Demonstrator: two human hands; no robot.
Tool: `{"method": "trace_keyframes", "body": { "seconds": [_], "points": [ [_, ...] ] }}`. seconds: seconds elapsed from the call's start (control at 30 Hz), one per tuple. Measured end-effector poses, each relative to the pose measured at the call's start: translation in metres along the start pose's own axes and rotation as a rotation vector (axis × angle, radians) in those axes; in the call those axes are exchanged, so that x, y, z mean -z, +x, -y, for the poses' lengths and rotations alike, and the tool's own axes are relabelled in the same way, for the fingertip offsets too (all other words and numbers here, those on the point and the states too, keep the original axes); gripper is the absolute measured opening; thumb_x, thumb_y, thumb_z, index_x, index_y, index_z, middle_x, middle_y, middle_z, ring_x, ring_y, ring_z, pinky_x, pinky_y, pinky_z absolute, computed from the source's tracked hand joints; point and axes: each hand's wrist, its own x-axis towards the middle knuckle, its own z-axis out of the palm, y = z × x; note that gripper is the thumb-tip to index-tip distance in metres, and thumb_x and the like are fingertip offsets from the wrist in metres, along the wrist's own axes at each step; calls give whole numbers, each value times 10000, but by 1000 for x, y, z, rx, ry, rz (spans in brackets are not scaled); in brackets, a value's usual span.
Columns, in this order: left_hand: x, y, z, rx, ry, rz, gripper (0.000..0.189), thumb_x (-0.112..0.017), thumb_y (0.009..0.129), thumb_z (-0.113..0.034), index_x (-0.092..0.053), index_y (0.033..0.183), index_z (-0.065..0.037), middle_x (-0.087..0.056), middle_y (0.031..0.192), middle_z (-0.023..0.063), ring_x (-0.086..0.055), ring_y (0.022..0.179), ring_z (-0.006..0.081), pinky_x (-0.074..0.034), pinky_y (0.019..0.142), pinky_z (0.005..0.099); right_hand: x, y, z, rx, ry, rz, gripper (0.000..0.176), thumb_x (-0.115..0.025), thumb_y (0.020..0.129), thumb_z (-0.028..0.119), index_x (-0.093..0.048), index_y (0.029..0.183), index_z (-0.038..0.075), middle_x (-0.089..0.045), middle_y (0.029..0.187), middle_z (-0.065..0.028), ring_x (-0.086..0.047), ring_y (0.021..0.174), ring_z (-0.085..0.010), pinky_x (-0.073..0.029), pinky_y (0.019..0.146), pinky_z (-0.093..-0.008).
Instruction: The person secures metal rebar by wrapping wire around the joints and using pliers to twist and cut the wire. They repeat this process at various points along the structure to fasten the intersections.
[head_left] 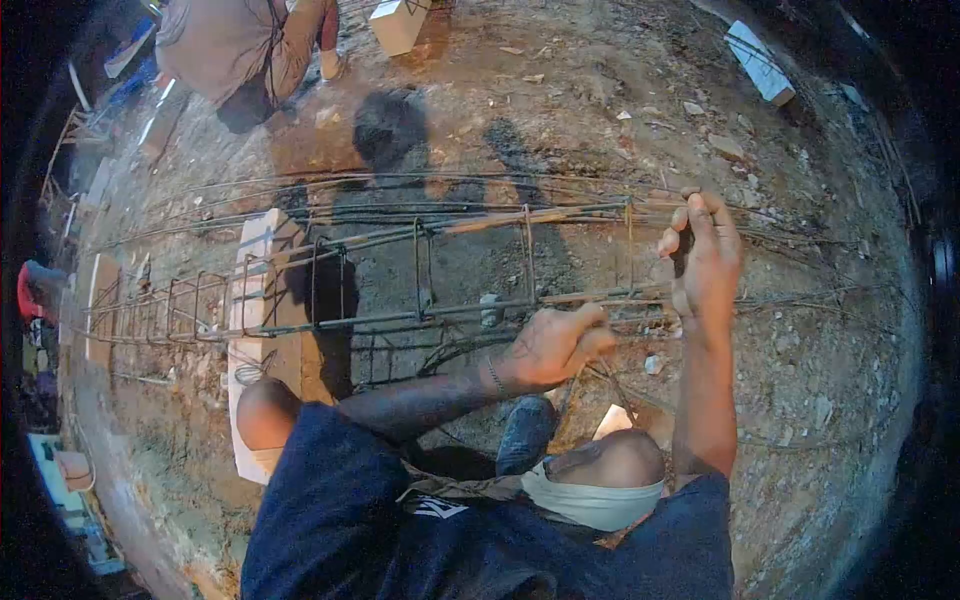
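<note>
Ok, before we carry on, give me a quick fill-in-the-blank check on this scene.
1. In the picture, the right hand is ___ (higher/lower) than the left hand.
2. The dark bracelet is on the ___ (left/right) wrist.
3. The bar cage passes ___ (over/under) the large block.

Missing words: higher; left; over.

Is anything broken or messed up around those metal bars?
Nothing looks clearly broken. The ground looks messy, with stones scattered about, but that fits rough dirt. The metal cage lies across a block, with no damage I can see.
</note>
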Motion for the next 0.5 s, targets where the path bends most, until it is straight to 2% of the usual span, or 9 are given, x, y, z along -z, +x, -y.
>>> {"method": "trace_keyframes", "body": {
  "seconds": [0.03,0.1,0.13,0.23,0.27,0.3,0.37,0.4,0.5],
  "points": [
    [-6,-1,0,-7,-15,2,264,-536,895,-283,-522,849,-24,-519,599,97,-501,484,279,-425,492,343,-4,-2,-2,25,-21,-47,152,-483,940,170,-553,921,36,-530,650,-25,-502,503,-105,-435,496,-253],
    [-24,-13,4,269,-163,-255,286,-450,944,-259,-513,812,-14,-483,591,104,-468,485,217,-398,494,335,-10,-3,-25,51,-59,-38,159,-482,942,174,-552,951,32,-530,660,-27,-504,507,-103,-437,503,-251],
    [-43,-24,17,306,-164,-346,345,-398,967,-274,-493,780,-1,-454,572,96,-434,495,183,-380,496,349,-13,-5,-40,67,-86,-22,171,-480,944,179,-551,981,28,-530,670,-30,-506,511,-102,-438,510,-250],
    [-38,-40,19,452,-77,-465,343,-406,965,-280,-519,797,-4,-498,602,110,-460,519,204,-387,514,367,-39,-47,-84,-135,-206,90,213,-481,939,142,-534,1102,17,-567,738,-50,-516,517,-102,-443,521,-250],
    [-40,-50,33,474,-5,-445,332,-425,954,-317,-554,938,-11,-557,674,133,-515,576,238,-403,543,381,-39,-58,-93,-197,-318,185,227,-477,937,124,-527,1131,18,-580,762,-55,-517,514,-102,-443,517,-250],
    [-34,-52,28,480,-16,-446,332,-425,954,-317,-554,938,-11,-557,674,133,-515,576,238,-403,543,381,-41,-59,-91,-203,-328,186,227,-477,937,124,-527,1131,18,-580,762,-55,-517,514,-102,-443,517,-250],
    [-23,-55,16,643,-126,-209,386,-451,935,-343,-502,1130,-13,-586,795,190,-564,688,295,-444,643,385,-44,-59,-85,-352,-405,209,231,-463,930,81,-530,1142,17,-598,777,-58,-502,491,-97,-425,484,-247],
    [-29,-62,21,418,-37,-255,503,-519,888,-373,-429,1218,-5,-571,928,217,-556,858,336,-436,801,399,-32,-59,-101,-258,-523,211,221,-457,920,57,-546,1118,18,-606,779,-56,-483,478,-92,-403,453,-244],
    [-5,-59,7,202,204,-330,530,-624,809,-338,-470,1201,-16,-514,1016,194,-465,1012,360,-372,887,439,-16,-58,-104,-386,-538,166,215,-460,911,56,-556,1100,15,-612,781,-55,-471,482,-87,-395,446,-245]
  ]
}}
